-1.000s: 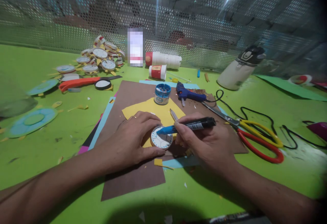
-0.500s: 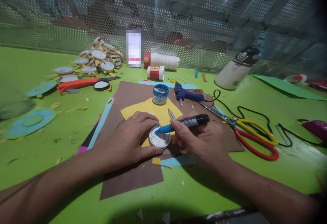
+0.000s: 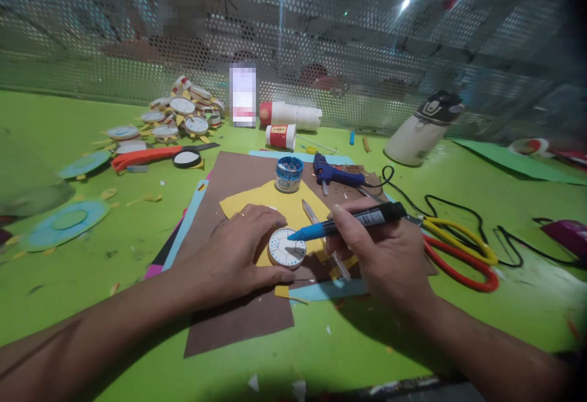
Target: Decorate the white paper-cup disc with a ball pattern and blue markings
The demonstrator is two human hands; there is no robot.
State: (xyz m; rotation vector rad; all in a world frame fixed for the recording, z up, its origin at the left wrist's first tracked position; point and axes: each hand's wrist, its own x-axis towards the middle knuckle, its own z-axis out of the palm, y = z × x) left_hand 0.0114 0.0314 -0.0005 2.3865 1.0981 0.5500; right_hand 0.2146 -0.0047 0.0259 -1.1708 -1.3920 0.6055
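Observation:
Between the thumb and fingers of my left hand (image 3: 243,240) is a small round white disc (image 3: 285,254), marked with lines and blue dots. It lies over yellow paper (image 3: 247,197) on a brown sheet (image 3: 238,316). My right hand (image 3: 378,249) is closed round a blue marker (image 3: 321,230) with a black end. The marker's tip is over the upper right part of the disc; whether it touches I cannot tell. A pen (image 3: 313,212) lies partly behind my right fingers. Beyond the disc stands an open jar (image 3: 288,176) with blue on its rim.
A glue gun (image 3: 337,173) with a black cord and scissors (image 3: 458,243) lie to the right. At the left are a red-handled cutter (image 3: 151,156), blue paper rings (image 3: 66,225) and a pile of discs (image 3: 181,109). Paper cups (image 3: 281,137), a phone (image 3: 243,95) and a flask (image 3: 419,130) stand or lie behind.
My right hand has shifted right, taking the marker tip from the disc's upper left to its upper right. More of the pen shows. My left hand still holds the disc.

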